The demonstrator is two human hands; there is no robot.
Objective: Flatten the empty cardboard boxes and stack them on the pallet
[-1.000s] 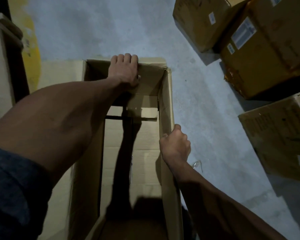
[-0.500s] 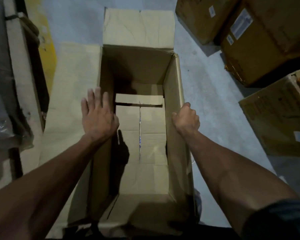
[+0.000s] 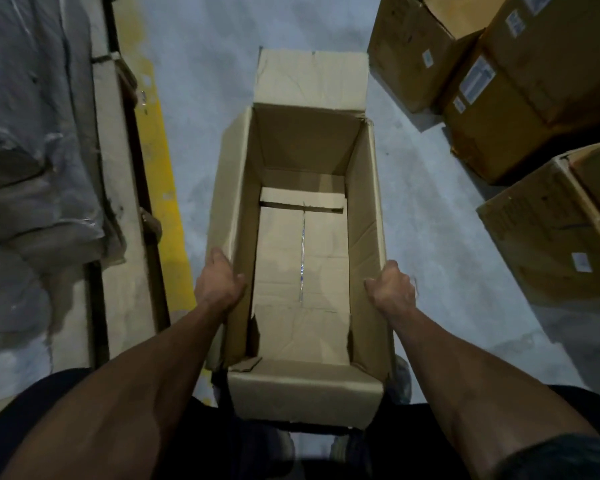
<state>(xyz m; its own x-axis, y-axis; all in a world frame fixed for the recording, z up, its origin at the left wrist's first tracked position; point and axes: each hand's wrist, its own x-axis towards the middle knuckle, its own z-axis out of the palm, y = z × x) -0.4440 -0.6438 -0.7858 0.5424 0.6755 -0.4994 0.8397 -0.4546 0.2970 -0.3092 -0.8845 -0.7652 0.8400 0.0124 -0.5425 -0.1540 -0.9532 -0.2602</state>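
Observation:
An open, empty cardboard box [image 3: 305, 143] stands upright on the grey floor right in front of me. Its far flap lies folded outward and its taped bottom shows inside. My left hand [image 3: 219, 285] grips the rim of the left long wall, thumb inside, fingers outside. My right hand [image 3: 392, 289] grips the rim of the right long wall in the same way. The near flap hangs down toward my legs.
Several closed brown boxes [image 3: 499, 98] with white labels are stacked at the right. On the left, a plastic-wrapped load [image 3: 39, 150] sits on a pallet with cardboard edging, beside a yellow floor line [image 3: 160, 174]. Grey concrete floor [image 3: 440, 258] surrounds the box.
My left hand left the far wall, crossed the left side flap and now grips the left wall. My right hand slid nearer along the right wall. The left flap no longer lies spread out.

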